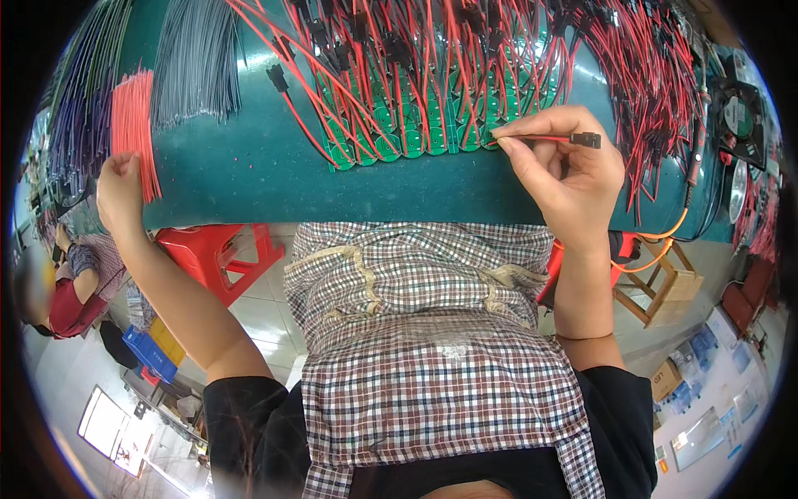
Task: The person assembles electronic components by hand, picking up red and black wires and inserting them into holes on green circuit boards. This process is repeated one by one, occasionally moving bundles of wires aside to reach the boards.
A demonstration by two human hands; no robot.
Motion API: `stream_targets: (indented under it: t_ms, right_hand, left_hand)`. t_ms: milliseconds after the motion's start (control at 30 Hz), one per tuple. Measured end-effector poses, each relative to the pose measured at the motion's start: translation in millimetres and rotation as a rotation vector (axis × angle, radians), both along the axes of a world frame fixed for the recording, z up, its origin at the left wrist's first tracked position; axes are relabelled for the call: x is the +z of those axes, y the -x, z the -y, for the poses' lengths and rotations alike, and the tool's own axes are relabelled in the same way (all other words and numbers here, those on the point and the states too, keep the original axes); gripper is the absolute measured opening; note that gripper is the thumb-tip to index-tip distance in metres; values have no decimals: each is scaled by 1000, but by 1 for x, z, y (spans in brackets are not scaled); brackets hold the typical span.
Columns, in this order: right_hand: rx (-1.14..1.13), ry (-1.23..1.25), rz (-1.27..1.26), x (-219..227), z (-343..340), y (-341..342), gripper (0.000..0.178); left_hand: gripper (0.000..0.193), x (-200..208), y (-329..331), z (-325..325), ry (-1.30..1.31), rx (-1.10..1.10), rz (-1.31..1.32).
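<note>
My right hand is over the front edge of the green round circuit boards, pinching a short red-and-black wire lead with a black plug. The plug sticks out to the right past my fingers, and the bare end of the lead points left toward the boards. Many similar leads with black plugs rise from the boards. At the far left, my left hand has its fingers closed at the side of a bundle of red wires. Whether a wire is between those fingertips is hidden.
Grey wires and dark purple and green wires lie at the back left. A heap of red-and-black leads covers the right side, beside a soldering iron with an orange cord and a black fan. Another person sits far left.
</note>
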State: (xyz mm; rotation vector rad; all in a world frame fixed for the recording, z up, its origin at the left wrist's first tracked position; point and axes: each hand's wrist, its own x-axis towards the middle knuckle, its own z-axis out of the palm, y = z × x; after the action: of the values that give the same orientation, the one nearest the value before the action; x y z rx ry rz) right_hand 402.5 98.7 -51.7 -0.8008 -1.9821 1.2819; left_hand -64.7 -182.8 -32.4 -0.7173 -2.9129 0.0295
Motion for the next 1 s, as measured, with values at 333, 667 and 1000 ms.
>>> stream_targets:
  t_ms: [333,667,1000]
  right_hand:
    - [-7,16,-7,-2,0,-1,15]
    - [38,2,41,-1,1,-5,19]
    - [129,-261,102,5,-1,-2,21]
  left_hand:
    - [24,-5,23,16,-220,-39,304]
    - [29,20,-75,-100,-295,-103,272]
    - [28,8,-64,-134,-294,-292,627]
